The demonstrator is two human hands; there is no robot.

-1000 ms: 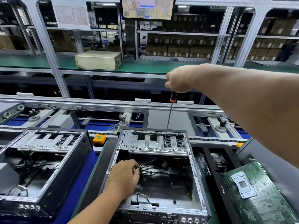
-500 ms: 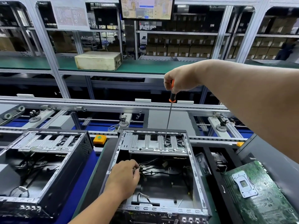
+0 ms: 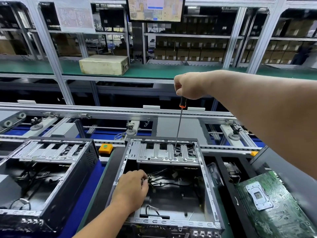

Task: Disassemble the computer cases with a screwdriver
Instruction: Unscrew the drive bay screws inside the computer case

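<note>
An open metal computer case (image 3: 206,184) stands in front of me, its silver drive bracket (image 3: 164,154) across the far end. My right hand (image 3: 189,85) grips the orange-and-black handle of a long screwdriver (image 3: 178,128), held nearly upright with its tip on the bracket. My left hand (image 3: 133,189) rests on the case's left wall, its fingers closed around the loose cables (image 3: 155,177) inside. A second open case (image 3: 49,170) sits to the left.
A green motherboard (image 3: 274,206) lies at the right on a dark panel. An orange button box (image 3: 105,148) sits between the cases. Conveyor rails (image 3: 103,114) run behind, with a beige box (image 3: 103,64) on the green shelf above.
My right hand has shifted its grip on the screwdriver handle, as if turning it; the tip stays on the bracket. My left hand has not moved.
</note>
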